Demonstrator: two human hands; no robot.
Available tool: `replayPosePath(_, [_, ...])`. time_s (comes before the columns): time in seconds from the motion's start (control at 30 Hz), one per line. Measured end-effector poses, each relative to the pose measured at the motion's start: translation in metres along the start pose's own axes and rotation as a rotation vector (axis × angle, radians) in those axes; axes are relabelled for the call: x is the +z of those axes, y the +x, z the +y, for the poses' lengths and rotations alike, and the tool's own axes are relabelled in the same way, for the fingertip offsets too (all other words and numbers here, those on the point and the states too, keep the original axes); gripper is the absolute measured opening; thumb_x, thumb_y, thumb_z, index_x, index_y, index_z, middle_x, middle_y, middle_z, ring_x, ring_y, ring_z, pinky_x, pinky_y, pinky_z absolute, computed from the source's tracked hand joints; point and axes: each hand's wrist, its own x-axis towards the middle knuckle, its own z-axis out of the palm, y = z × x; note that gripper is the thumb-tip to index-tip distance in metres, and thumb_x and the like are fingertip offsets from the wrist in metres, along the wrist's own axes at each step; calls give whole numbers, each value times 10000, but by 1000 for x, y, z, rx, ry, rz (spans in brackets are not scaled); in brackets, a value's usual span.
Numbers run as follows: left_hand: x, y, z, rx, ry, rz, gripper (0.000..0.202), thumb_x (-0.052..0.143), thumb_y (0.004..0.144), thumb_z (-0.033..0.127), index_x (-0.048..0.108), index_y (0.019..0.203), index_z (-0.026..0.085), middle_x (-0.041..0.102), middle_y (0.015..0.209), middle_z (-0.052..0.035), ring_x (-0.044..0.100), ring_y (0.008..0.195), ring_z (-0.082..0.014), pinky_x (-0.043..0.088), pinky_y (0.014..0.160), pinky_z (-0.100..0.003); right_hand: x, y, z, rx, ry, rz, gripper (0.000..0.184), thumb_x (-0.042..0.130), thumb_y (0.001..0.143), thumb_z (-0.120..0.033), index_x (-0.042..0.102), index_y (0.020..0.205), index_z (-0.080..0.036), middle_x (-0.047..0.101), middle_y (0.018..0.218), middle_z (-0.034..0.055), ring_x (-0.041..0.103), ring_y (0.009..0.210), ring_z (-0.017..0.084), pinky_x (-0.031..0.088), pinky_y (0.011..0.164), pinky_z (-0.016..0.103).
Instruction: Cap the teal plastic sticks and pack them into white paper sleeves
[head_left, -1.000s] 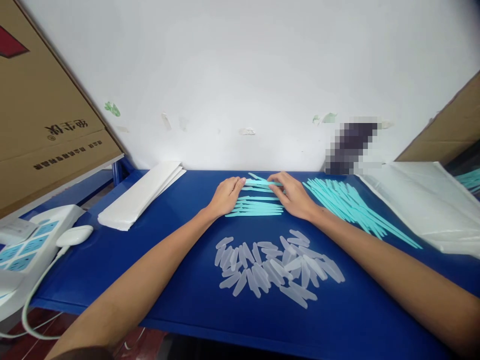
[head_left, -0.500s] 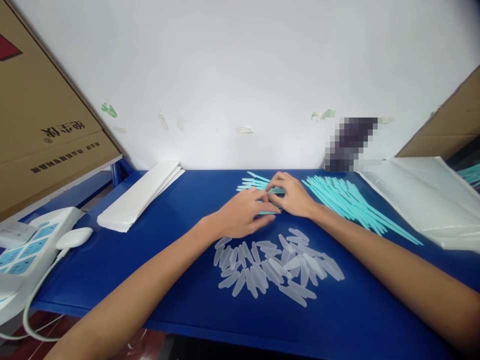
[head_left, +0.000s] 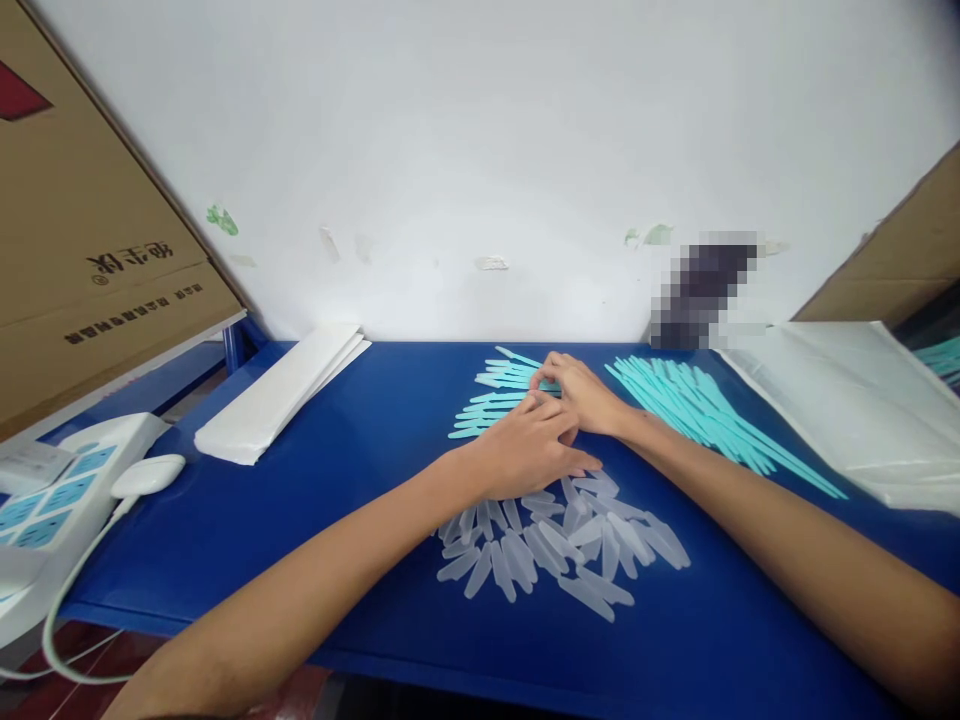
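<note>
My left hand (head_left: pixel 534 448) reaches over the far edge of a heap of clear plastic caps (head_left: pixel 561 545), fingers curled down toward them; whether it holds a cap is hidden. My right hand (head_left: pixel 581 392) rests just behind it on a small row of teal plastic sticks (head_left: pixel 491 400), fingers bent and pinching at one stick. The two hands touch each other. All of this lies on a blue table mat (head_left: pixel 360 500).
A larger fan of teal sticks (head_left: pixel 705 412) lies right of my hands, with white plastic bags (head_left: pixel 840 400) beyond. A stack of white sleeves (head_left: pixel 281 390) lies at left. A white device with a cable (head_left: pixel 82 480) and cardboard boxes (head_left: pixel 82 230) flank the table.
My left hand has left the teal row and moved toward me and to the right, onto the clear caps. My right hand stays on the teal sticks.
</note>
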Motion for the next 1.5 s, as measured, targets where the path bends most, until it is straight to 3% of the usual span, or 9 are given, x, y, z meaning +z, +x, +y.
replayPosePath(0.17, [3,-2,-2,14,13,76,287,506,1033,294,777,1002,204,613,950,-81,509,929,-220,410,910,-381,3,-1,2,-33,18,34,196,505,947,-370,600,881,-212,551,905,59,507,878,226,383,790,365])
replayPosePath(0.3, [-6,-16,-15,-76,-177,270,284,474,1037,257,738,1006,161,680,982,-99,579,915,-203,466,838,-343,3,-3,3,-26,54,143,284,432,1000,-447,556,890,-217,594,851,34,537,818,203,365,793,360])
replayPosePath(0.47, [-6,-43,-59,-761,-760,835,210,657,891,347,744,894,156,754,860,-76,659,773,-183,512,713,-309,0,-7,-2,27,101,278,255,397,1015,-437,486,886,-235,476,608,-53,432,564,156,341,692,326])
replayPosePath(0.6, [5,-56,-91,-1073,-1110,1041,376,776,714,321,731,1022,111,743,785,-63,630,687,-144,479,634,-262,-2,-9,-6,34,113,274,223,378,1018,-429,471,917,-253,425,569,-63,388,522,161,334,618,311])
replayPosePath(0.7, [8,-56,-96,-1137,-1309,1060,447,785,672,254,713,1090,112,723,809,-45,610,685,-107,463,625,-228,-2,-10,-6,-10,88,253,225,355,1026,-418,480,940,-252,507,658,-29,460,571,172,365,618,308])
replayPosePath(0.93, [9,-53,-89,-1113,-1385,945,292,812,678,351,688,846,149,739,867,-65,696,834,-158,472,687,-222,2,-9,-2,-58,8,270,351,322,1047,-432,604,1096,-229,674,1003,85,636,928,245,453,819,355])
replayPosePath(1.1, [15,-55,-92,-1092,-1249,915,289,803,681,423,737,740,148,703,799,-49,616,746,-125,430,641,-220,1,-9,-3,-79,-13,244,365,336,1049,-427,623,1127,-216,651,1034,93,620,955,248,453,869,376])
replayPosePath(1.33, [17,-57,-94,-1044,-1183,868,360,821,668,486,800,820,161,610,642,-5,423,568,-99,331,542,-248,2,-8,-2,-96,-7,218,337,340,1050,-416,610,1135,-233,650,1039,89,613,966,252,453,865,381])
replayPosePath(1.5, [17,-53,-89,-1038,-1139,845,346,815,685,477,815,858,177,714,751,-36,511,626,-134,389,615,-273,2,-8,-1,-95,0,193,332,345,1049,-421,601,1141,-231,641,1015,83,612,919,243,452,858,387])
